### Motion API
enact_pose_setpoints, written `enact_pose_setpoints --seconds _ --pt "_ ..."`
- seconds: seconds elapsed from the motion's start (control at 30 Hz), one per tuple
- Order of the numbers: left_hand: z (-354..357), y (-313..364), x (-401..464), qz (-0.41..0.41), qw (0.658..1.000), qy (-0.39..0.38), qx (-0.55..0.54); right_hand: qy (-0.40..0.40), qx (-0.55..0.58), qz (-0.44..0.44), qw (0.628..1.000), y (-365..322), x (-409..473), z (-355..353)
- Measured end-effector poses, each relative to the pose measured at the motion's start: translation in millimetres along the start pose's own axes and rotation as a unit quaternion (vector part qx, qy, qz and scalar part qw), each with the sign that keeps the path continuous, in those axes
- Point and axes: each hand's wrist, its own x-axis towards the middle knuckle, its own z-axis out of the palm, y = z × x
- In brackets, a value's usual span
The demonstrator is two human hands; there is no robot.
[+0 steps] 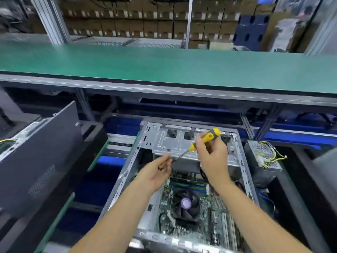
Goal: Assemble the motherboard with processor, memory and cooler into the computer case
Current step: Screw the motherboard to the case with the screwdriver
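An open silver computer case [125,172] lies flat in front of me. Inside it sits the green motherboard [166,199] with a black cooler fan [186,204] and memory sticks [189,185] behind the fan. My right hand [213,157] grips a yellow and grey screwdriver [204,138] above the case's drive cage [175,143], its shaft pointing down to the left. My left hand [156,172] pinches the tip of the shaft with curled fingers; whether a screw sits there is too small to tell.
A dark side panel [42,148] leans on a neighbouring case at left. At right a power supply [264,156] with yellow wires rests on another dark case. A green shelf [164,64] runs across above the line. Stacked cartons fill the background.
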Motion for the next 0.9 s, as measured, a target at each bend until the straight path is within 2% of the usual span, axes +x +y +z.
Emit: enact_pose_setpoints --seconds 0.2,0.43,0.57,0.67,0.77,0.9 --pt "-13 -12 21 -0.079 0.996 -0.005 -0.032 0.033 0.008 0.002 0.999 24 -6 2" --pt "-10 -12 19 -0.119 0.991 -0.037 -0.051 -0.005 -0.026 -0.019 0.999 27 -3 6" --pt "-8 -11 21 -0.09 0.995 -0.029 -0.022 0.0 -0.067 -0.018 0.998 25 -2 7" --pt "-9 -12 21 -0.02 0.997 -0.034 0.063 0.0 -0.071 -0.017 0.997 24 -3 7" --pt "-8 -13 23 0.044 0.985 -0.037 0.164 0.011 -0.074 -0.017 0.997 24 -3 6" --pt "-9 -14 23 0.069 0.977 -0.052 0.196 0.008 -0.081 -0.021 0.996 23 -4 4"
